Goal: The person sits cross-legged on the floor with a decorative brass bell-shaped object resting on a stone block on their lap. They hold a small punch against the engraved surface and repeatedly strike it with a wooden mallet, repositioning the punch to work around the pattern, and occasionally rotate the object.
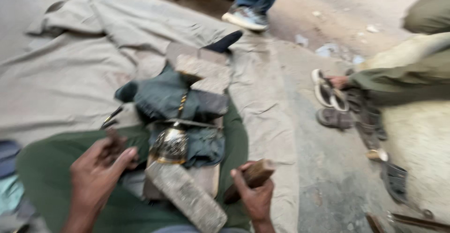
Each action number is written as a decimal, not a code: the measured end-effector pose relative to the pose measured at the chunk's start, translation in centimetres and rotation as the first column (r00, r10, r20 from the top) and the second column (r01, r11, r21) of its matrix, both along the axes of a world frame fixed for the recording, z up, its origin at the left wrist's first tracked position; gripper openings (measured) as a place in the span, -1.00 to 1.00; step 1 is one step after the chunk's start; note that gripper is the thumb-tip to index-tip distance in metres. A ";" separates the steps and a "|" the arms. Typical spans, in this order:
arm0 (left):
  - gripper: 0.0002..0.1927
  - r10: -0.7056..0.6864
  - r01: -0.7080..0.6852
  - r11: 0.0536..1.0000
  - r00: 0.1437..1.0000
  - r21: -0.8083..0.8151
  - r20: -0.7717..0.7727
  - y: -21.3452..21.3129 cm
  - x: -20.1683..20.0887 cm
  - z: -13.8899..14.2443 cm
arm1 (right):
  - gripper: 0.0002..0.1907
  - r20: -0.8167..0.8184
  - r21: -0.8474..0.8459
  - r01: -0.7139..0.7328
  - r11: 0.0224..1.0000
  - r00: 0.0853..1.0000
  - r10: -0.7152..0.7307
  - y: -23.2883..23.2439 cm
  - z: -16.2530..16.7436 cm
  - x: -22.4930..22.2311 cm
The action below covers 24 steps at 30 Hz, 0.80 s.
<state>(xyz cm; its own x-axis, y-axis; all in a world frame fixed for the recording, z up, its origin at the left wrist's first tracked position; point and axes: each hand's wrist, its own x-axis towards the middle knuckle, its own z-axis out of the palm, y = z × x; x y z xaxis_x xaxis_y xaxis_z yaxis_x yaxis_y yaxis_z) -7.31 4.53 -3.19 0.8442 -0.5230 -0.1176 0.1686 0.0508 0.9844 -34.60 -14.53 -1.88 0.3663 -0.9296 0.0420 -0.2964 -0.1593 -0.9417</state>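
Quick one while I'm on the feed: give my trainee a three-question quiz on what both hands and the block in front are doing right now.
1. True or false: the right hand holds a brown wooden block.
2. What lies on the dark cloth between the two stone slabs? A) a shiny metal piece B) a sandal C) a glass bottle
3. Fill in: the left hand holds a small dark ____ object; blur hides what it is.

Key: 1 true. 2 A, the shiny metal piece sits between the near stone slab and the far stone slab. 3 brown.
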 end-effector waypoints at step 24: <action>-0.55 -0.075 0.071 0.997 0.947 0.023 0.313 -3.8 -2.2 0.8 | -0.65 -0.013 0.080 -0.499 0.863 0.865 0.501 -6.1 6.1 3.6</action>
